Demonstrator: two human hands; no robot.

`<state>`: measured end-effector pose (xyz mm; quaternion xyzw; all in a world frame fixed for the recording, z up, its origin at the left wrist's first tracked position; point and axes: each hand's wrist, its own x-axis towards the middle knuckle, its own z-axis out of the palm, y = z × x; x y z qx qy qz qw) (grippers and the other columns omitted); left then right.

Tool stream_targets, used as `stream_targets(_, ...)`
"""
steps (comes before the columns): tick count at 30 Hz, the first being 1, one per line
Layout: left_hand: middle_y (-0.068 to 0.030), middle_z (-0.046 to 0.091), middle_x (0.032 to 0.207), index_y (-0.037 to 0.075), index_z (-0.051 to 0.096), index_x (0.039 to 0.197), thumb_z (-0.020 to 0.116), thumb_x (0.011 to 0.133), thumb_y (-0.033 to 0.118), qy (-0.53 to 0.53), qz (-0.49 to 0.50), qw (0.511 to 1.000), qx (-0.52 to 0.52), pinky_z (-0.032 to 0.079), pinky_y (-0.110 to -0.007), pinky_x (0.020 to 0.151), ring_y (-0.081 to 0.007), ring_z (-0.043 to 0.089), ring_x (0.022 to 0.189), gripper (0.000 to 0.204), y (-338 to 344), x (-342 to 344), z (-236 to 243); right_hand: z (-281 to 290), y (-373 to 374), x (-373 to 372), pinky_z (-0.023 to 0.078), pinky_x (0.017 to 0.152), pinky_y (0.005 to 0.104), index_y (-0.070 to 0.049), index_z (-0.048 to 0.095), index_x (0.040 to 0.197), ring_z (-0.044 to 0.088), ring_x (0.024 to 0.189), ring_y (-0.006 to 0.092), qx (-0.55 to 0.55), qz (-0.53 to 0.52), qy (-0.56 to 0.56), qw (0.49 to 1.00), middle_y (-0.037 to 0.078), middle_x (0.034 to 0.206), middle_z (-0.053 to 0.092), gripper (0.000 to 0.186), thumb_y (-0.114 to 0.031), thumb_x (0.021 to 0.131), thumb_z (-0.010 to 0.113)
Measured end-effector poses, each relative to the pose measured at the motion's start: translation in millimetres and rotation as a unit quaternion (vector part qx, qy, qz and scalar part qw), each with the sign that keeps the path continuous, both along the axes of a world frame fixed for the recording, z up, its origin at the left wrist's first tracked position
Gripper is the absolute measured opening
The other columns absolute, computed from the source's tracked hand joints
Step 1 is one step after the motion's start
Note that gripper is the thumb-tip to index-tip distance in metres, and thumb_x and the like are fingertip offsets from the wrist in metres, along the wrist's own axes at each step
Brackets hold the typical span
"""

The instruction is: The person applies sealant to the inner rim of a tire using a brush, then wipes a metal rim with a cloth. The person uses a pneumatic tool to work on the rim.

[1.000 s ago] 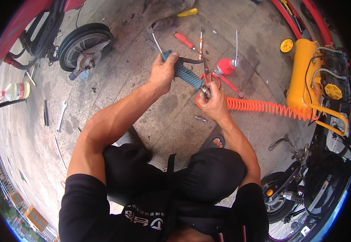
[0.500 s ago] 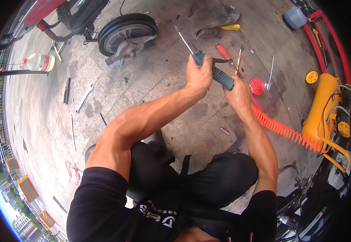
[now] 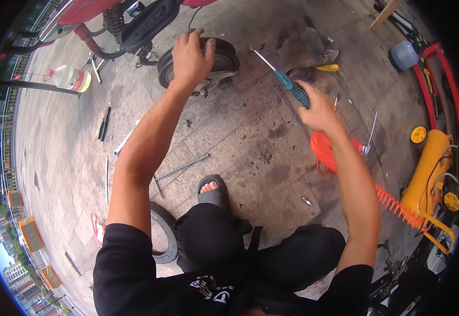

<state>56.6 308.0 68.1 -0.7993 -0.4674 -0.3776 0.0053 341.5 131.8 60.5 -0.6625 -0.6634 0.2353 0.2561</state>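
Note:
My right hand [image 3: 321, 109] is wrapped round the ribbed handle of a teal air blow gun [image 3: 285, 81]. Its thin metal nozzle points up and left, toward the floor beyond the wheel. An orange coiled air hose [image 3: 323, 151] shows below that hand. With fingers spread, my left hand [image 3: 191, 59] lies over the top of a black scooter wheel [image 3: 227, 64], on or just above the tyre; contact is hard to tell. The hand hides part of the wheel's left side. The wheel is joined to a red scooter [image 3: 153, 23] at the upper left.
A yellow air tank [image 3: 424, 174] stands at the right by a red frame [image 3: 432, 87]. Pliers [image 3: 104, 124], a T-shaped metal wrench [image 3: 182, 168] and a partly hidden spanner [image 3: 124, 139] lie on the paving. A loose tyre [image 3: 163, 234] sits by my left knee. A plastic bottle [image 3: 71, 78] stands left.
My left hand has left the blow gun and reached over to the wheel. The right hand still holds the gun, now farther right in view. The view has shifted, showing my foot and the loose tyre.

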Motion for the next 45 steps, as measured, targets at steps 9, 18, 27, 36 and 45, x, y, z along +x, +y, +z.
stream_targets(9,-0.013,0.067,0.098,0.008,0.066,0.1,0.056,0.09,0.029,0.098,0.145,0.984,0.021,0.045,-0.046,0.089,-0.033,0.063,0.094,0.026,44.2,-37.5,-54.7,-15.1,65.8,-49.6,0.049,0.09,0.0436,-0.002,0.058,0.127,0.063,0.104,0.0406,-0.05,0.033,-0.007,0.998,0.024,0.108,0.067,0.05,-0.028,0.086,0.07)
stream_targets(18,-0.0117,0.067,0.097,0.01,0.067,0.1,0.055,0.089,0.029,0.094,0.152,0.983,0.032,0.044,-0.047,0.09,-0.0326,0.063,0.095,0.025,44.1,-35.2,-51.6,4.9,84.4,-58.0,0.05,0.085,0.047,-0.005,0.063,0.12,0.064,0.099,0.0415,-0.107,0.038,-0.016,0.993,0.023,0.1,0.068,0.042,-0.029,0.086,0.068)
stream_targets(27,-0.0119,0.066,0.096,0.008,0.066,0.098,0.057,0.086,0.028,0.089,0.14,0.985,0.04,0.044,-0.047,0.089,-0.032,0.062,0.093,0.024,43.7,-31.8,-50.2,12.9,91.6,-51.8,0.05,0.079,0.0477,-0.004,0.064,0.114,0.064,0.091,0.0423,-0.095,0.06,-0.056,0.992,0.022,0.089,0.067,0.035,-0.026,0.086,0.068)
stream_targets(36,-0.0122,0.066,0.097,0.007,0.066,0.097,0.056,0.087,0.029,0.094,0.141,0.985,0.026,0.044,-0.047,0.09,-0.0322,0.062,0.096,0.026,43.7,-30.9,-50.1,7.3,90.1,-50.4,0.048,0.08,0.0492,-0.003,0.063,0.107,0.062,0.094,0.0442,-0.068,0.069,-0.082,0.992,0.024,0.091,0.066,0.031,-0.024,0.086,0.069)
stream_targets(45,-0.0124,0.066,0.101,0.008,0.065,0.103,0.057,0.089,0.033,0.089,0.129,0.987,0.021,0.043,-0.047,0.091,-0.0327,0.061,0.098,0.031,41.7,-36.1,-48.6,7.4,71.7,-28.8,0.049,0.091,0.0447,-0.005,0.057,0.129,0.062,0.107,0.0407,-0.066,0.035,-0.09,0.993,0.024,0.11,0.066,0.05,-0.027,0.086,0.069)
